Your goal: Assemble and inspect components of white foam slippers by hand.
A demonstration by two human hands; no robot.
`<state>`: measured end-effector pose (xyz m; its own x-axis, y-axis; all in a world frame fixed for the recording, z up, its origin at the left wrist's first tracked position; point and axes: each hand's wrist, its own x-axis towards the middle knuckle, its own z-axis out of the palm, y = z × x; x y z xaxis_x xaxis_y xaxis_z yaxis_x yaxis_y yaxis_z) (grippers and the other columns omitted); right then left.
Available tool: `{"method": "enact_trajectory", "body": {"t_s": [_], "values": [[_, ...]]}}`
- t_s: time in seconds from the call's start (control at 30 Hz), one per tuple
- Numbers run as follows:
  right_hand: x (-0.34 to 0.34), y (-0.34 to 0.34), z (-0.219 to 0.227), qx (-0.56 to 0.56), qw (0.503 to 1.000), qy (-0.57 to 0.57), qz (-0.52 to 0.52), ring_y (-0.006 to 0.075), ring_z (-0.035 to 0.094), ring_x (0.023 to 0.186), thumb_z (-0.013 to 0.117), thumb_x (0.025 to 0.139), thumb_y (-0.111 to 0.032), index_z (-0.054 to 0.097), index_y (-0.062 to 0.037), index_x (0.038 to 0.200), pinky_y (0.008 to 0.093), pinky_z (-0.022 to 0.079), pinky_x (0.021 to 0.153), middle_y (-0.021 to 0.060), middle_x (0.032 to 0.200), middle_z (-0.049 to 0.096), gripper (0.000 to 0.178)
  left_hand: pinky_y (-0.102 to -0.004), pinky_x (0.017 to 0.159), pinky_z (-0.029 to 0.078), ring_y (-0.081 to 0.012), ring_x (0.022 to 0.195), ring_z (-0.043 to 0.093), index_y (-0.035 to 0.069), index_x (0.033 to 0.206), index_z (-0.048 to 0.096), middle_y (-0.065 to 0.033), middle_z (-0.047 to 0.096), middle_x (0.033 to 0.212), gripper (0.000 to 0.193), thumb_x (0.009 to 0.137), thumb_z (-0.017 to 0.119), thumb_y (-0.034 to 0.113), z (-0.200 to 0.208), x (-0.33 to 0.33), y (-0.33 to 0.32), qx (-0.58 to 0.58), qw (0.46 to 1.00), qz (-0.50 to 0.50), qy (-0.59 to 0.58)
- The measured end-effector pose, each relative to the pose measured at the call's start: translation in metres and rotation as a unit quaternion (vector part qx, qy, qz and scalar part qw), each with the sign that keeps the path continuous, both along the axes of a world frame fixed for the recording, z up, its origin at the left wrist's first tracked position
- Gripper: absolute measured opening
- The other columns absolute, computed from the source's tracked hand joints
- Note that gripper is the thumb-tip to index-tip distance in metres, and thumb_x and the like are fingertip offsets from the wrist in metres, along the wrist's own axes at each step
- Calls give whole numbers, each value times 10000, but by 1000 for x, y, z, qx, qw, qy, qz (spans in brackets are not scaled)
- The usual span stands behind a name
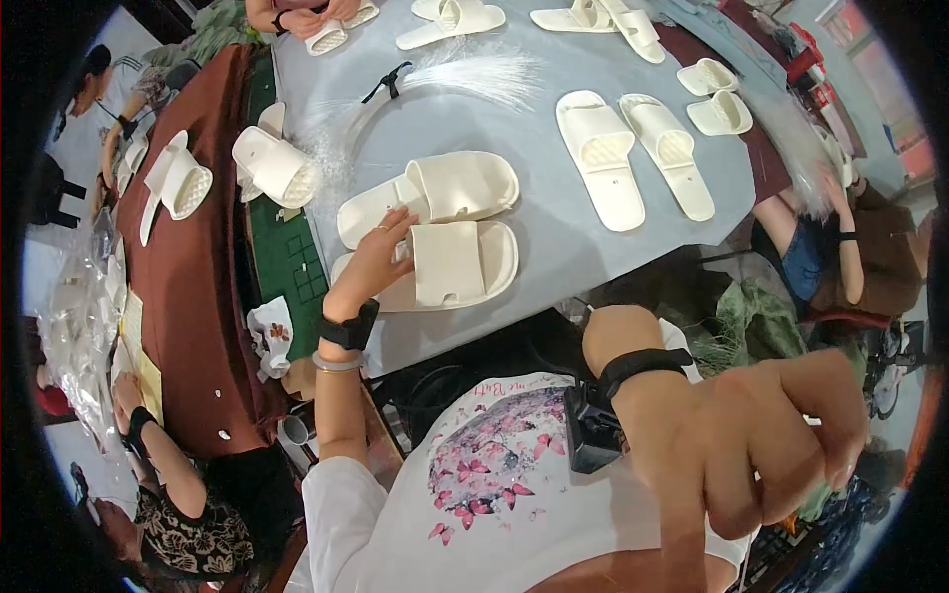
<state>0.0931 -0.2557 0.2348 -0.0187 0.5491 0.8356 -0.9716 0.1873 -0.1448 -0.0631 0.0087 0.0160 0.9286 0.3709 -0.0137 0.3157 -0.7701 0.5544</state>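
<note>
A pair of cream slide slippers lies side by side in front of me, toes to the right: the far slipper (465,185) and the near slipper (450,265). My left hand (379,255) rests across their heel ends with fingers spread, the fingertips at the far slipper and the thumb by the near one's strap. A ring and a black wristband show on it. Raised close to the camera at the lower right, my right hand (741,445) has curled fingers. Whatever it may hold is hidden, apart from a tiny pale speck by the fingers.
More cream slippers (601,158) stand on the grey table (539,267). A bundle of clear strands (465,79), tied in black, lies beyond my pair. Left, a brown-covered table (193,326) carries others. Co-workers' hands (304,20) work at the far edge, left and right.
</note>
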Motion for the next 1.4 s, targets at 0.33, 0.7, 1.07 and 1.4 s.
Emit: {"method": "enact_trajectory", "body": {"t_s": [0.33, 0.7, 1.07, 1.4], "values": [[8, 0, 0, 1, 1000, -2, -5, 216, 399, 453, 470, 836, -122, 335, -63, 922, 510, 468, 574, 123, 606, 409, 171, -350, 858, 435, -321, 1060, 504, 68, 1013, 602, -130, 519, 1174, 338, 681, 619, 6, -6, 26, -5, -34, 992, 53, -112], [12, 7, -5, 50, 998, 48, 10, 233, 431, 453, 464, 826, -83, 381, -34, 918, 490, 476, 583, 138, 630, 442, 134, -351, 663, 468, -278, 819, 599, 78, 925, 625, -66, 626, 967, 203, 745, 535, 102, 7, 39, -37, 98, 958, 216, -162], [43, 3, -120, -482, 811, -5, -331, 69, 256, 370, 386, 923, -186, 511, -95, 1008, 216, 304, 492, -61, 492, 324, 176, -405, 693, 487, -343, 918, 559, -49, 1002, 474, -244, 462, 1169, 258, 787, 533, 80, 21, 43, -82, 130, 951, 282, 4], [10, 31, -167, -592, 713, -375, 10, 43, 291, 408, 449, 911, -258, 517, -75, 945, 218, 364, 486, -56, 501, 322, 199, -264, 763, 472, -141, 864, 597, -50, 1038, 566, -73, 638, 914, 269, 919, 452, 163, 75, 26, -132, -369, 904, 139, -166]]}}
